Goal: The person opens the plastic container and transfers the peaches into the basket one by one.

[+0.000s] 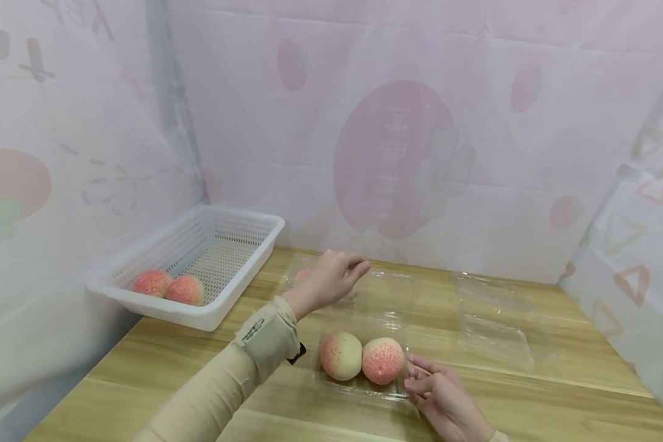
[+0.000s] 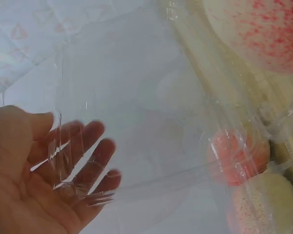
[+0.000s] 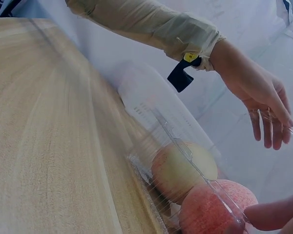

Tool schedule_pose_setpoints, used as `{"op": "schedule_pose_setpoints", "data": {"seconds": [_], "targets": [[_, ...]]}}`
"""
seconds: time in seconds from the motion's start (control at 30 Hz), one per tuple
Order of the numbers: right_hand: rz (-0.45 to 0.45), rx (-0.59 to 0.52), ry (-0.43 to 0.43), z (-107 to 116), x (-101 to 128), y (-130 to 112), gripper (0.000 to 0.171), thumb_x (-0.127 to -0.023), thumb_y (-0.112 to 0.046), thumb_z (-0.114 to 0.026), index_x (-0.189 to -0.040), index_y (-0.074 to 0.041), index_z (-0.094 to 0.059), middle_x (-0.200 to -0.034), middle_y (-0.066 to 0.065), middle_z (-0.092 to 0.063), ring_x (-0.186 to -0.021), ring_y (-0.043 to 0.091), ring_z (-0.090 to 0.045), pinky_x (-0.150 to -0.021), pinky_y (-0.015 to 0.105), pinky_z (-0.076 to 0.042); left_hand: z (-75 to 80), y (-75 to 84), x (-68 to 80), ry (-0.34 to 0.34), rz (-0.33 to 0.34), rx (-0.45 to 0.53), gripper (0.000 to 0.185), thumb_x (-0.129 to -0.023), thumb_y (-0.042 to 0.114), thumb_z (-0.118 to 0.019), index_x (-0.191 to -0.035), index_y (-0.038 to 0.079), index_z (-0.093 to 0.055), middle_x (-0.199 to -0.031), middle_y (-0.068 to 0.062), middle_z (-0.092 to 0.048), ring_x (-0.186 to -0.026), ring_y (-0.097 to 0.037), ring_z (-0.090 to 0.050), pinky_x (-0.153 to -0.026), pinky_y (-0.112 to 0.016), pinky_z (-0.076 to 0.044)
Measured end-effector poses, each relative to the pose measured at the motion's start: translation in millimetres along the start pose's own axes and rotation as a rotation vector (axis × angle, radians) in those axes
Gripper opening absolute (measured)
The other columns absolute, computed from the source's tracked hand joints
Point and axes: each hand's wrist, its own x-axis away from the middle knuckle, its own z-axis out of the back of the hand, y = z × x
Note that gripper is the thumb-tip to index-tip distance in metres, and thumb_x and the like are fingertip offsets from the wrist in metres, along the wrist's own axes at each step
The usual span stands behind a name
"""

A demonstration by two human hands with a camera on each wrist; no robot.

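Fingers of the left hand [image 1: 327,279] are loosely curved over the far edge of the raised clear lid [image 1: 383,294], apparently holding that edge. The clamshell tray [image 1: 364,390] lies just nearer the person than that hand, its long axis running left to right, with the pale peach [image 1: 341,355] on the left touching the red peach [image 1: 383,360] on the right. Right hand [image 1: 439,396], its fingers bent, pinches the tray's near right corner and is the nearer hand to the fruit.
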Motion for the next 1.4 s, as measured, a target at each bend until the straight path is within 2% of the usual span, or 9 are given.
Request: {"op": "schedule_pose_setpoints", "data": {"seconds": [0.23,0.3,0.37,0.43,0.53,0.63,0.93,1.23,1.4], "targets": [[0.002,-0.001,-0.007,1.3,-0.9,0.5,0.068,-0.087,0.015,-0.053,-0.144,0.013,-0.017,-0.107,0.011,-0.05,-0.091,0.018,-0.049,-0.085,0.029,-0.044,-0.1,2.9,10.2,0.237,0.029,-0.021,0.033,-0.105,0.028,-0.048,-0.125,0.006,-0.062,-0.126,-0.009,-0.061,-0.111,-0.025,-0.057,-0.095,-0.04,-0.049],[-0.003,0.0,-0.01,2.0,-0.8,0.8,0.069,-0.087,0.015,-0.054,-0.145,0.013,-0.017,-0.106,0.011,-0.051,-0.09,0.018,-0.05,-0.085,0.029,-0.044,0.0,3.9,16.0,0.305,0.04,0.013,0.031,-0.104,0.027,-0.05,-0.123,0.007,-0.063,-0.126,-0.007,-0.061,-0.114,-0.023,-0.056,-0.097,-0.039,-0.047],[-0.008,-0.002,-0.008,2.5,-0.5,0.6,0.069,-0.088,0.015,-0.054,-0.146,0.013,-0.016,-0.106,0.01,-0.052,-0.091,0.018,-0.051,-0.086,0.029,-0.044,-1.2,4.6,23.6,0.34,0.048,0.087,0.028,-0.103,0.025,-0.052,-0.12,0.005,-0.064,-0.121,-0.007,-0.063,-0.114,-0.022,-0.057,-0.097,-0.039,-0.048],[-0.008,0.001,-0.003,2.6,-0.4,0.2,0.069,-0.088,0.014,-0.054,-0.146,0.013,-0.017,-0.106,0.01,-0.052,-0.091,0.018,-0.051,-0.086,0.029,-0.044,-2.9,5.6,33.0,0.342,0.069,0.173,0.026,-0.102,0.022,-0.054,-0.118,0.004,-0.065,-0.117,-0.008,-0.065,-0.108,-0.021,-0.06,-0.093,-0.037,-0.051],[-0.002,0.013,-0.001,2.6,-0.3,-1.1,0.068,-0.088,0.015,-0.052,-0.146,0.013,-0.017,-0.106,0.01,-0.051,-0.092,0.018,-0.051,-0.085,0.028,-0.044,-6.7,5.8,47.2,0.306,0.112,0.313,0.023,-0.102,0.017,-0.056,-0.117,0.003,-0.065,-0.113,-0.011,-0.066,-0.103,-0.021,-0.063,-0.088,-0.036,-0.054],[0.004,0.021,-0.001,2.3,0.2,-1.9,0.066,-0.088,0.015,-0.051,-0.146,0.015,-0.02,-0.103,0.008,-0.05,-0.091,0.017,-0.05,-0.083,0.027,-0.045,-9.2,5.7,60.2,0.278,0.146,0.386,0.021,-0.101,0.014,-0.057,-0.116,0.001,-0.065,-0.111,-0.012,-0.065,-0.103,-0.023,-0.062,-0.088,-0.04,-0.054],[0.006,0.019,0.023,1.6,1.4,-2.5,0.064,-0.088,0.017,-0.05,-0.146,0.016,-0.023,-0.098,0.006,-0.051,-0.089,0.016,-0.051,-0.081,0.026,-0.046,-16.2,5.2,86.0,0.239,0.325,0.417,0.027,-0.101,0.029,-0.058,-0.117,0.008,-0.066,-0.106,-0.001,-0.067,-0.101,-0.016,-0.062,-0.092,-0.039,-0.051],[0.005,0.013,0.016,2.7,1.2,-2.6,0.068,-0.086,0.015,-0.056,-0.146,0.015,-0.023,-0.1,0.007,-0.053,-0.089,0.018,-0.052,-0.083,0.028,-0.045,-20.5,2.2,96.6,0.244,0.357,0.475,0.026,-0.099,0.03,-0.061,-0.113,0.009,-0.069,-0.102,0.0,-0.067,-0.097,-0.016,-0.061,-0.087,-0.041,-0.05],[0.003,0.016,0.025,3.2,1.3,-3.0,0.07,-0.085,0.014,-0.057,-0.146,0.014,-0.023,-0.101,0.007,-0.052,-0.089,0.018,-0.051,-0.084,0.029,-0.044,-22.8,-1.9,102.3,0.205,0.364,0.531,0.026,-0.098,0.028,-0.063,-0.114,0.008,-0.068,-0.104,-0.003,-0.068,-0.097,-0.018,-0.062,-0.086,-0.038,-0.052]]}}
